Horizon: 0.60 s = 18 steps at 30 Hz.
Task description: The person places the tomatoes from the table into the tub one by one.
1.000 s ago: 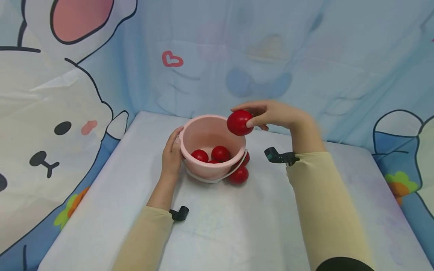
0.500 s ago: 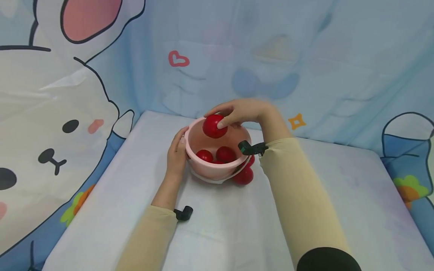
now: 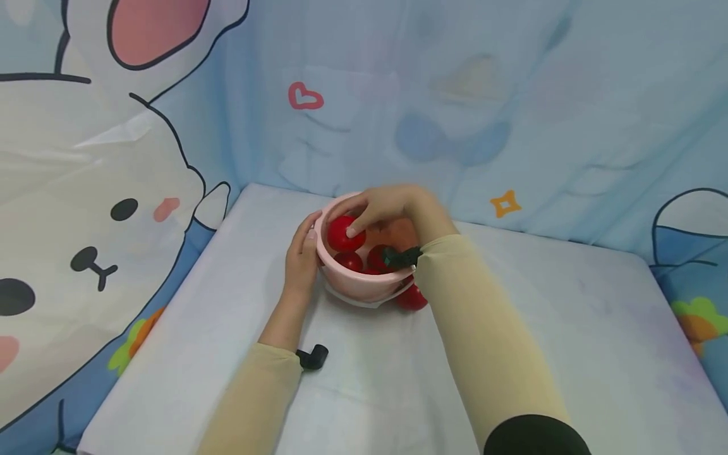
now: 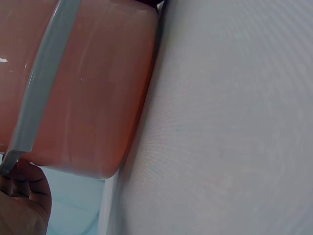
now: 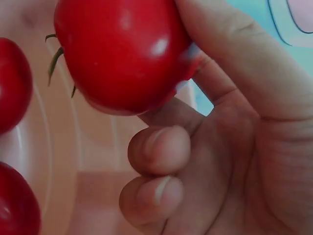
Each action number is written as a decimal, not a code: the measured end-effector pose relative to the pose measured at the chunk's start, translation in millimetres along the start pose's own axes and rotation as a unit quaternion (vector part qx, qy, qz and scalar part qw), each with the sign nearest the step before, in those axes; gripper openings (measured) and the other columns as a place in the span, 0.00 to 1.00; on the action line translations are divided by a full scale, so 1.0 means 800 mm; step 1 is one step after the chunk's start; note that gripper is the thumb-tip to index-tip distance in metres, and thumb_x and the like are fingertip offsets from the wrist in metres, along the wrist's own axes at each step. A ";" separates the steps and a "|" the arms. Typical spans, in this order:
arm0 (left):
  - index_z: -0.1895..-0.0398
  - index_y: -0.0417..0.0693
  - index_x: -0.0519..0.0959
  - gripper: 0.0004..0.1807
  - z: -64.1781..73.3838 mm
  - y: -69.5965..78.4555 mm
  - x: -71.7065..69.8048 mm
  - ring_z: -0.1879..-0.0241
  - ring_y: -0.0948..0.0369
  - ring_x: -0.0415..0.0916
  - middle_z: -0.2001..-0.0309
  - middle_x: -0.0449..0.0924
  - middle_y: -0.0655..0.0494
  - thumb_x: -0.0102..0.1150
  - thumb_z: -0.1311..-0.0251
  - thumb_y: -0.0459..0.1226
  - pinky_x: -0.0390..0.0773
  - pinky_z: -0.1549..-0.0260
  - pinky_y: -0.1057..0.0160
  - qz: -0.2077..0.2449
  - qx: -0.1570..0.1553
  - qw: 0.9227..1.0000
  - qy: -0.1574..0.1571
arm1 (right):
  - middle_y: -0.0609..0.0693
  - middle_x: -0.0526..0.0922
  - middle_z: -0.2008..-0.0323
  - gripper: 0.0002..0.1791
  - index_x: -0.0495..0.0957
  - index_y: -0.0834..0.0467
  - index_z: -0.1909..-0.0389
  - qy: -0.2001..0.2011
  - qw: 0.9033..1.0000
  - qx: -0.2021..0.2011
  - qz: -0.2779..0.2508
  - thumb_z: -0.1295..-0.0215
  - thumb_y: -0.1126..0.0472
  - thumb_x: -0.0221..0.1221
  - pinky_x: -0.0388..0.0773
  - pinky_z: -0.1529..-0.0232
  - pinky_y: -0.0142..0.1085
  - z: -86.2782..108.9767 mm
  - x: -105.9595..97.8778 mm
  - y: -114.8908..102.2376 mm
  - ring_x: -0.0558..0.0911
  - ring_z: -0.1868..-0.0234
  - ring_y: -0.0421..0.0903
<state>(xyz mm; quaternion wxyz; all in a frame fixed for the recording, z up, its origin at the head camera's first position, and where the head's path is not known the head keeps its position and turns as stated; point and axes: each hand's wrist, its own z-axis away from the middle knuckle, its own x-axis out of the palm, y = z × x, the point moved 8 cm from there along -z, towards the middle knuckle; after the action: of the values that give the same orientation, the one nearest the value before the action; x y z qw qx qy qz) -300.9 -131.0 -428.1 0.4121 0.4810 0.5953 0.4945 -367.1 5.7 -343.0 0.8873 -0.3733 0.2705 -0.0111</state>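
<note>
One tomato [image 5: 117, 54], sepals [image 5: 54, 62] away from right hand [image 3: 382, 203].

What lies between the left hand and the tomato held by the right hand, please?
In the head view, the side wall of the pink bucket lies between the left hand, outside it, and the tomato in the right hand, within its rim.

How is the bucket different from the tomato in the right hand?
The bucket is pale pink; the tomato is bright red. The bucket is bigger than the tomato. The bucket stands on the table, while the right hand holds the tomato. Both have a hand on them: the left hand touches the bucket.
</note>
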 end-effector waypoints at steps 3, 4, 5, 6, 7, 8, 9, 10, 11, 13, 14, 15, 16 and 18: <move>0.36 0.85 0.69 0.22 0.001 0.002 0.000 0.30 0.65 0.63 0.31 0.67 0.74 0.38 0.32 0.55 0.71 0.34 0.48 0.004 0.002 1.000 0.000 | 0.50 0.73 0.42 0.32 0.74 0.38 0.38 -0.015 1.000 0.010 -0.010 0.46 0.52 0.71 0.80 0.46 0.50 -0.007 0.007 0.005 0.75 0.46 0.51; 0.36 0.85 0.69 0.22 0.001 0.002 0.000 0.30 0.65 0.63 0.31 0.67 0.74 0.38 0.32 0.55 0.71 0.34 0.48 0.005 0.002 1.000 0.000 | 0.50 0.73 0.42 0.33 0.73 0.39 0.37 -0.019 1.000 0.017 -0.013 0.46 0.52 0.71 0.79 0.45 0.50 -0.008 0.009 0.007 0.75 0.47 0.52; 0.36 0.85 0.69 0.22 0.002 0.002 0.000 0.30 0.65 0.63 0.31 0.67 0.75 0.38 0.32 0.55 0.71 0.34 0.48 0.004 0.001 1.000 0.000 | 0.51 0.73 0.42 0.33 0.73 0.39 0.37 -0.023 0.999 0.022 -0.016 0.45 0.53 0.70 0.79 0.44 0.51 -0.009 0.012 0.009 0.76 0.47 0.52; 0.36 0.85 0.69 0.22 0.002 0.002 0.000 0.30 0.64 0.63 0.31 0.67 0.74 0.38 0.32 0.55 0.71 0.35 0.48 0.006 0.002 1.000 0.000 | 0.51 0.73 0.42 0.33 0.72 0.40 0.36 -0.027 0.999 0.027 -0.020 0.44 0.53 0.70 0.78 0.42 0.51 -0.010 0.014 0.011 0.77 0.47 0.52; 0.36 0.84 0.69 0.22 0.002 0.002 0.000 0.30 0.64 0.63 0.31 0.67 0.74 0.38 0.32 0.55 0.71 0.34 0.48 0.006 0.003 1.000 -0.001 | 0.51 0.72 0.41 0.33 0.72 0.40 0.35 -0.031 0.999 0.033 -0.026 0.44 0.54 0.69 0.77 0.41 0.52 -0.011 0.016 0.013 0.78 0.47 0.53; 0.36 0.84 0.69 0.22 0.002 0.002 0.000 0.31 0.64 0.64 0.31 0.67 0.73 0.39 0.32 0.55 0.71 0.34 0.48 0.008 0.004 1.000 -0.001 | 0.51 0.72 0.41 0.33 0.72 0.41 0.35 -0.034 0.998 0.035 -0.026 0.43 0.54 0.69 0.77 0.40 0.52 -0.011 0.018 0.013 0.79 0.46 0.54; 0.36 0.84 0.69 0.22 0.002 0.002 0.000 0.31 0.64 0.64 0.31 0.67 0.73 0.38 0.32 0.55 0.71 0.34 0.48 0.008 0.006 1.000 -0.001 | 0.51 0.72 0.41 0.33 0.72 0.40 0.35 -0.033 0.998 0.039 -0.022 0.43 0.54 0.69 0.77 0.40 0.52 -0.011 0.019 0.014 0.79 0.46 0.54; 0.36 0.83 0.70 0.22 0.002 0.002 0.000 0.31 0.64 0.64 0.31 0.67 0.73 0.38 0.32 0.55 0.70 0.34 0.49 0.009 0.009 1.000 0.000 | 0.51 0.72 0.41 0.33 0.72 0.40 0.35 -0.033 0.999 0.041 -0.016 0.43 0.54 0.69 0.77 0.40 0.52 -0.012 0.020 0.015 0.79 0.46 0.54; 0.36 0.83 0.70 0.22 0.002 0.003 0.000 0.31 0.64 0.64 0.31 0.68 0.72 0.38 0.32 0.55 0.70 0.33 0.49 0.010 0.012 1.000 0.001 | 0.51 0.72 0.41 0.32 0.73 0.40 0.36 -0.031 0.999 0.041 -0.009 0.43 0.54 0.69 0.78 0.41 0.51 -0.012 0.020 0.016 0.78 0.45 0.54; 0.36 0.82 0.70 0.22 0.002 0.003 0.000 0.31 0.64 0.64 0.31 0.68 0.71 0.38 0.32 0.55 0.70 0.33 0.49 0.011 0.015 1.000 0.001 | 0.51 0.72 0.42 0.31 0.73 0.40 0.37 -0.028 0.999 0.042 0.001 0.43 0.53 0.69 0.80 0.44 0.49 -0.013 0.020 0.016 0.77 0.46 0.53; 0.36 0.82 0.70 0.22 0.002 0.004 -0.001 0.31 0.64 0.64 0.32 0.68 0.71 0.38 0.32 0.55 0.70 0.33 0.49 0.010 0.015 1.000 0.002 | 0.51 0.73 0.43 0.31 0.73 0.39 0.37 -0.028 0.999 0.041 0.006 0.43 0.52 0.69 0.80 0.45 0.48 -0.014 0.020 0.016 0.77 0.47 0.52; 0.37 0.83 0.70 0.22 0.002 0.004 0.000 0.31 0.65 0.64 0.32 0.68 0.72 0.38 0.32 0.55 0.70 0.33 0.49 0.008 0.014 1.000 0.002 | 0.51 0.73 0.43 0.31 0.73 0.39 0.37 -0.029 0.999 0.041 0.008 0.42 0.52 0.68 0.81 0.47 0.46 -0.015 0.021 0.017 0.77 0.49 0.51; 0.36 0.83 0.70 0.22 0.002 0.004 0.000 0.31 0.64 0.64 0.32 0.68 0.72 0.39 0.32 0.55 0.70 0.34 0.49 0.009 0.014 1.000 0.002 | 0.51 0.73 0.43 0.31 0.73 0.39 0.37 -0.030 0.999 0.041 0.007 0.42 0.52 0.68 0.81 0.48 0.46 -0.015 0.021 0.017 0.78 0.50 0.51; 0.36 0.84 0.69 0.22 0.003 0.004 0.000 0.31 0.65 0.63 0.32 0.68 0.73 0.39 0.32 0.56 0.71 0.34 0.49 0.005 0.010 1.000 0.001 | 0.51 0.74 0.44 0.30 0.72 0.39 0.36 -0.039 0.999 0.038 0.002 0.41 0.52 0.67 0.81 0.50 0.45 -0.016 0.023 0.017 0.80 0.56 0.54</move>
<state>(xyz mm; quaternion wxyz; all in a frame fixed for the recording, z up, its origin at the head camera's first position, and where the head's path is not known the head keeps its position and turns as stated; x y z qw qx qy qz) -298.3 -130.0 -425.4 0.4041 0.4872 0.5981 0.4916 -360.4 3.0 -367.9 0.9108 -0.3387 0.2360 -0.0049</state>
